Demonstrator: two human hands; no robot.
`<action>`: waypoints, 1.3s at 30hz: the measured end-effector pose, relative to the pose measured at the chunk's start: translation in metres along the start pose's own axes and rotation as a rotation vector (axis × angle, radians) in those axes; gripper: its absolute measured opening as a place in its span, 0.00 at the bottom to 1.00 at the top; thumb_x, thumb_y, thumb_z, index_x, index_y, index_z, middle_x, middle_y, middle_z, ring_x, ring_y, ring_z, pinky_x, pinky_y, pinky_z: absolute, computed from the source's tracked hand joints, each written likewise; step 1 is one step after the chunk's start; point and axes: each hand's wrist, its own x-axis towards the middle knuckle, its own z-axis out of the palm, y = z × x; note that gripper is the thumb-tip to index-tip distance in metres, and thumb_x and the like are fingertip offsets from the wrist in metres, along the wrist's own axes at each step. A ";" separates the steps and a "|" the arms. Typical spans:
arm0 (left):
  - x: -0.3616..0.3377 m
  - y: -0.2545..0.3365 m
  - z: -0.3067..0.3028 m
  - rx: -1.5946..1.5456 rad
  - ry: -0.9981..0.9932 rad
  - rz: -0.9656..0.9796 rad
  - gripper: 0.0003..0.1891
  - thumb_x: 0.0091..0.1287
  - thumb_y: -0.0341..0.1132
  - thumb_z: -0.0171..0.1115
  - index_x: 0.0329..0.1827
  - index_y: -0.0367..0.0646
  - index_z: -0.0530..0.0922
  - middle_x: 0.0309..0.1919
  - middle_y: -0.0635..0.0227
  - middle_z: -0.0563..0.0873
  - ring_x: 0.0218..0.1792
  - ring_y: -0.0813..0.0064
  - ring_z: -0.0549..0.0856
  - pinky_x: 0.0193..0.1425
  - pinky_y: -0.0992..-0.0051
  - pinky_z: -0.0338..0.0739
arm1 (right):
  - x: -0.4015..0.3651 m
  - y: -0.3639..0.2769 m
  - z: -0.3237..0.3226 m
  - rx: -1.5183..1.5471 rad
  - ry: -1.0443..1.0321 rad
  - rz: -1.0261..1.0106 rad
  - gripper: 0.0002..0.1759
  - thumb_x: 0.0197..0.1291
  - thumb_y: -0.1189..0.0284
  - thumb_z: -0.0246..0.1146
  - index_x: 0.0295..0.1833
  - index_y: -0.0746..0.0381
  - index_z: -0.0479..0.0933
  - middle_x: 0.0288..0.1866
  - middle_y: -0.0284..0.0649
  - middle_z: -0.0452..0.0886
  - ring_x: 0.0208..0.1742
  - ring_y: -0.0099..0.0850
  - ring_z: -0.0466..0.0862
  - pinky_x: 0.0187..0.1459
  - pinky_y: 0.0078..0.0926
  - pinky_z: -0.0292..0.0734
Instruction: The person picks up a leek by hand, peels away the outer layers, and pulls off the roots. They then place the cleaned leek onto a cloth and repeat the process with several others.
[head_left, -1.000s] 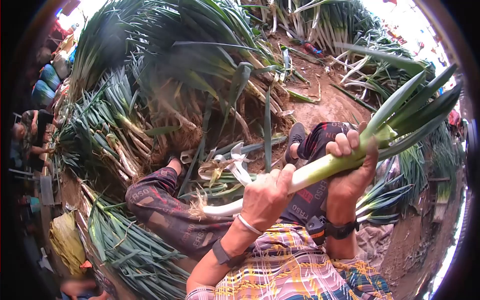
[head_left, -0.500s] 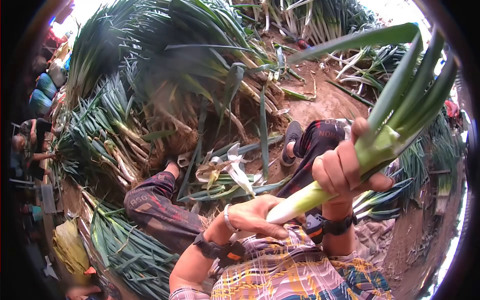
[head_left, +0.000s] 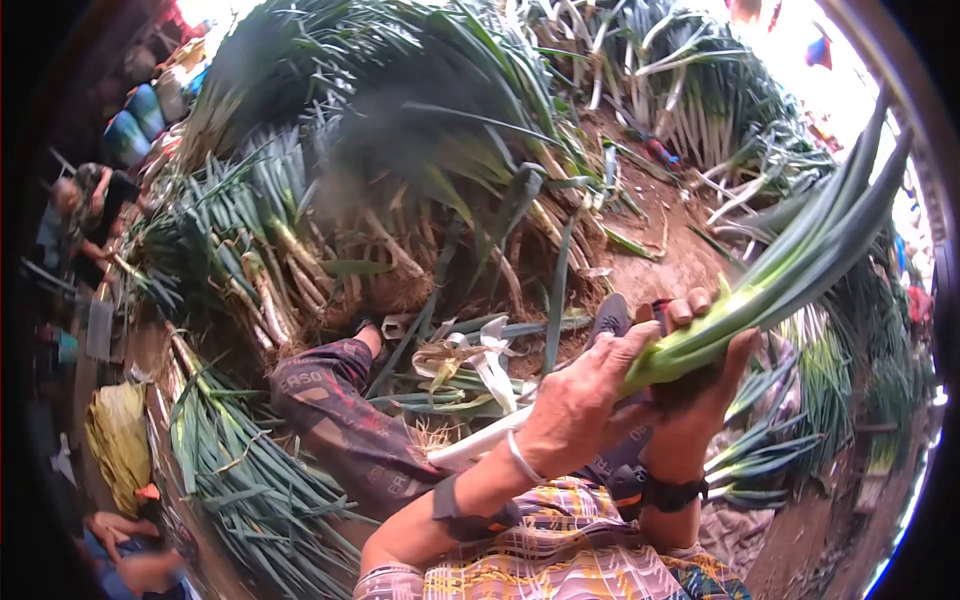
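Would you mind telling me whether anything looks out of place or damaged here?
Crumpled, pale leaf scraps lie loose between the person's legs; they look odd because the leeks heaped nearby lie in bunches.

We see our leek [head_left: 705, 338] run white to light green to dark green. Our shirt [head_left: 550, 545]: plaid, yellow, white and mauve. Our trousers [head_left: 330, 395]: dark, with reddish patches and pale lettering. Our bracelet [head_left: 522, 458]: silvery white; wristband [head_left: 675, 493]: black. We also see reddish-brown soil [head_left: 655, 268], yellow bundle [head_left: 118, 445].
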 end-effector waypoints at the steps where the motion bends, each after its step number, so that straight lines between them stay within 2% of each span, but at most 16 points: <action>1: 0.002 0.006 -0.003 -0.025 0.022 -0.041 0.35 0.51 0.34 0.70 0.62 0.38 0.65 0.50 0.51 0.78 0.50 0.55 0.80 0.50 0.67 0.77 | -0.004 -0.002 0.005 -0.003 0.021 0.038 0.31 0.62 0.50 0.54 0.58 0.64 0.62 0.45 0.38 0.68 0.48 0.31 0.71 0.63 0.41 0.65; 2: 0.001 0.004 -0.003 -0.044 0.041 -0.010 0.33 0.51 0.33 0.70 0.61 0.38 0.67 0.49 0.52 0.79 0.49 0.56 0.81 0.49 0.67 0.77 | -0.006 -0.002 0.008 -0.118 0.089 -0.011 0.32 0.61 0.49 0.55 0.57 0.65 0.62 0.47 0.41 0.70 0.52 0.32 0.72 0.62 0.40 0.66; 6: -0.001 0.003 0.000 -0.132 0.162 0.018 0.24 0.53 0.31 0.69 0.54 0.35 0.74 0.44 0.54 0.82 0.42 0.60 0.84 0.44 0.70 0.79 | -0.020 0.010 0.007 -0.261 -0.098 0.013 0.33 0.57 0.54 0.61 0.58 0.67 0.63 0.49 0.46 0.73 0.53 0.37 0.75 0.61 0.41 0.67; 7: -0.004 0.000 0.002 -0.144 0.200 0.030 0.23 0.53 0.31 0.69 0.53 0.35 0.75 0.43 0.54 0.82 0.40 0.61 0.84 0.44 0.71 0.79 | -0.018 0.016 -0.007 -0.261 -0.231 -0.036 0.32 0.57 0.58 0.61 0.60 0.67 0.62 0.50 0.48 0.74 0.55 0.40 0.75 0.61 0.42 0.67; 10: -0.010 0.002 0.000 -0.312 0.229 -0.098 0.18 0.58 0.30 0.66 0.51 0.34 0.77 0.39 0.58 0.84 0.36 0.71 0.85 0.41 0.75 0.78 | -0.018 0.010 -0.008 -0.142 -0.180 0.113 0.31 0.57 0.62 0.62 0.60 0.67 0.61 0.51 0.49 0.74 0.58 0.42 0.74 0.61 0.42 0.67; 12: -0.011 0.003 -0.004 -0.518 0.210 -0.258 0.17 0.60 0.30 0.64 0.51 0.34 0.77 0.37 0.60 0.84 0.36 0.75 0.84 0.40 0.77 0.78 | -0.021 0.014 0.004 -0.052 -0.104 0.087 0.25 0.57 0.67 0.62 0.57 0.62 0.63 0.51 0.48 0.75 0.58 0.42 0.74 0.61 0.45 0.66; 14: -0.008 0.005 -0.010 -0.395 0.321 -0.200 0.12 0.66 0.34 0.59 0.46 0.35 0.78 0.30 0.68 0.83 0.30 0.79 0.81 0.34 0.81 0.76 | -0.023 0.019 0.014 -0.005 -0.029 0.044 0.23 0.57 0.68 0.62 0.56 0.59 0.64 0.50 0.48 0.76 0.58 0.41 0.74 0.61 0.46 0.66; 15: -0.007 0.003 -0.013 -0.410 0.409 -0.196 0.11 0.66 0.35 0.58 0.44 0.36 0.78 0.28 0.69 0.82 0.28 0.81 0.81 0.31 0.82 0.75 | -0.024 0.019 0.018 0.021 0.052 0.047 0.18 0.59 0.69 0.61 0.53 0.56 0.64 0.43 0.43 0.77 0.50 0.37 0.78 0.54 0.43 0.71; 16: -0.006 -0.001 -0.017 -0.423 0.497 -0.190 0.10 0.67 0.36 0.57 0.42 0.37 0.78 0.25 0.71 0.82 0.25 0.82 0.80 0.29 0.83 0.74 | -0.021 0.017 0.010 0.110 -0.027 0.058 0.17 0.60 0.69 0.60 0.52 0.56 0.64 0.40 0.41 0.76 0.45 0.35 0.77 0.51 0.40 0.72; 18: -0.015 -0.020 -0.036 -0.795 0.585 -0.311 0.10 0.69 0.38 0.54 0.40 0.40 0.78 0.21 0.75 0.78 0.19 0.86 0.75 0.20 0.86 0.69 | -0.012 0.010 -0.002 0.289 -0.184 0.082 0.14 0.62 0.68 0.58 0.51 0.55 0.63 0.34 0.37 0.74 0.35 0.30 0.76 0.45 0.35 0.72; 19: -0.020 -0.025 -0.047 -0.727 0.631 -0.336 0.10 0.69 0.38 0.54 0.40 0.40 0.77 0.21 0.75 0.78 0.17 0.87 0.74 0.17 0.86 0.66 | -0.010 0.003 0.004 0.085 -0.160 -0.024 0.14 0.65 0.64 0.56 0.51 0.57 0.63 0.24 0.32 0.64 0.23 0.22 0.66 0.29 0.24 0.65; 22: -0.034 -0.044 -0.073 -0.688 0.728 -0.366 0.11 0.68 0.38 0.55 0.43 0.38 0.76 0.20 0.73 0.77 0.14 0.86 0.72 0.14 0.86 0.64 | 0.004 -0.020 -0.009 0.141 -0.133 -0.144 0.11 0.67 0.67 0.52 0.50 0.59 0.64 0.24 0.32 0.64 0.21 0.21 0.65 0.27 0.22 0.64; 26: -0.054 -0.071 -0.095 -0.966 0.821 -0.407 0.12 0.69 0.37 0.53 0.45 0.37 0.76 0.21 0.71 0.77 0.12 0.85 0.68 0.13 0.84 0.60 | 0.014 -0.051 -0.020 0.242 -0.158 -0.199 0.10 0.66 0.69 0.52 0.47 0.62 0.66 0.23 0.32 0.63 0.21 0.22 0.63 0.27 0.22 0.63; 31: -0.062 -0.083 -0.113 -1.012 0.944 -0.446 0.16 0.69 0.44 0.53 0.46 0.39 0.74 0.21 0.73 0.73 0.14 0.86 0.65 0.17 0.82 0.61 | 0.016 -0.086 -0.038 0.291 -0.131 -0.260 0.10 0.63 0.71 0.56 0.44 0.64 0.64 0.23 0.31 0.62 0.20 0.22 0.64 0.26 0.22 0.63; 35: -0.085 -0.109 -0.139 -1.093 0.920 -0.513 0.14 0.70 0.42 0.52 0.47 0.38 0.72 0.22 0.74 0.70 0.15 0.87 0.63 0.17 0.85 0.57 | 0.009 -0.120 -0.048 0.274 -0.183 -0.320 0.10 0.63 0.72 0.55 0.44 0.65 0.62 0.23 0.31 0.63 0.19 0.21 0.65 0.25 0.21 0.64; 39: -0.078 -0.117 -0.145 -1.006 1.134 -0.544 0.14 0.71 0.41 0.50 0.49 0.38 0.70 0.23 0.75 0.69 0.14 0.86 0.60 0.14 0.82 0.54 | 0.001 -0.147 -0.053 0.320 -0.178 -0.401 0.11 0.60 0.75 0.57 0.41 0.65 0.61 0.22 0.31 0.64 0.17 0.19 0.64 0.24 0.19 0.63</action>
